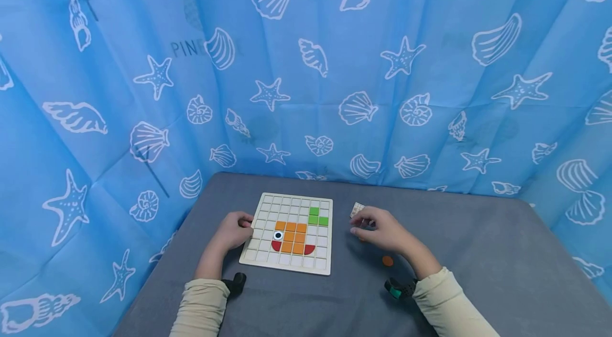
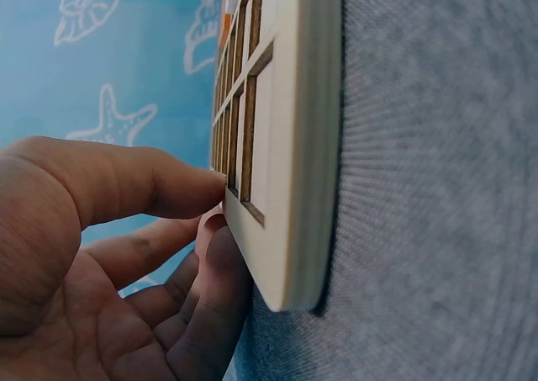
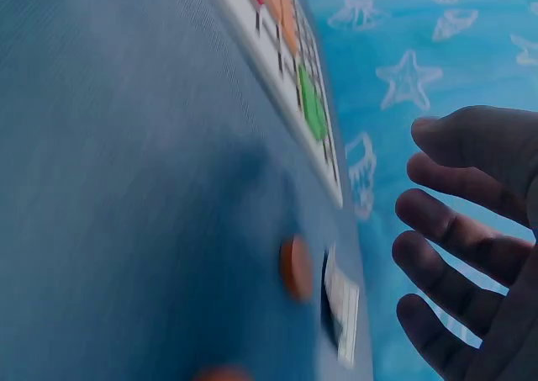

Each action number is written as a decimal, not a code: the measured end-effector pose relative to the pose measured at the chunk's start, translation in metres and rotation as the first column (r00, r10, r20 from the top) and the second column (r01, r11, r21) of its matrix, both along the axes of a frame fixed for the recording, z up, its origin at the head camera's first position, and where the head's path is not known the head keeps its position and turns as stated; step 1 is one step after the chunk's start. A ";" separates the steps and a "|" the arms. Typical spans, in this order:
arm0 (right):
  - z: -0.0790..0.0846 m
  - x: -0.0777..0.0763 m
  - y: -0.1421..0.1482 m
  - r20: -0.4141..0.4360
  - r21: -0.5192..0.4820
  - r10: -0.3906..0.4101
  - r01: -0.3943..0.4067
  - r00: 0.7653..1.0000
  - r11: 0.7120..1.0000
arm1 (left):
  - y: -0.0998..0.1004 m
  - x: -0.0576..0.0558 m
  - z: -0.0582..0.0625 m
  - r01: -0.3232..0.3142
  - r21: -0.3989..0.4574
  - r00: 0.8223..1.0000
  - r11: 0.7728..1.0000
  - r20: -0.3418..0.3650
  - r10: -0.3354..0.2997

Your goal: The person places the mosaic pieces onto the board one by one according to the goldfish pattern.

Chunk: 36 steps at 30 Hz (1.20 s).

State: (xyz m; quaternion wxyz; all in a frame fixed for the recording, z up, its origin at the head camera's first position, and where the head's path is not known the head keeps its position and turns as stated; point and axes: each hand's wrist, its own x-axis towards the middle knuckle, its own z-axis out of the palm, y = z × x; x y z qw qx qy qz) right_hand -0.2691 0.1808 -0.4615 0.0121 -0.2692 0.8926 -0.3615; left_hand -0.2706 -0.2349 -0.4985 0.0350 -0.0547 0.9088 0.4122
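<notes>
A cream grid board [image 1: 255, 224] lies on the table. My left hand [image 1: 234, 232] pinches its left edge, the thumb [image 2: 181, 187] at the top rim and the other fingers against the side. Set in the board are several orange squares [image 1: 288, 236], an eye piece [image 1: 278, 235], a red rounded piece [image 1: 309, 249] at either side and green squares [image 1: 314, 215] at upper right. My right hand [image 1: 380, 228] is held right of the board, fingers loosely bent and apart, nothing in them. Close by are an orange disc [image 3: 296, 268] and a small white patterned piece [image 3: 342, 305].
Another orange disc [image 1: 388, 261] lies nearer me, below my right hand. A grey cloth [image 1: 478, 252] covers the table. Behind it and at its left hangs a blue curtain [image 1: 296, 129] with white shells and starfish. A dark band [image 1: 400, 289] sits at my right wrist.
</notes>
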 end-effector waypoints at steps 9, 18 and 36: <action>-0.012 0.011 0.054 0.061 0.034 -0.053 0.051 0.997 0.998 | 0.002 0.000 0.000 -0.003 -0.010 1.000 1.000 -0.001 0.003; -0.021 0.024 0.078 0.095 0.120 -0.137 0.125 0.986 0.985 | 0.001 0.000 0.001 -0.008 -0.008 1.000 1.000 0.000 0.008; -0.020 0.030 0.072 0.092 0.206 -0.181 0.159 0.979 0.966 | -0.001 -0.001 -0.002 0.001 -0.006 1.000 1.000 -0.011 -0.001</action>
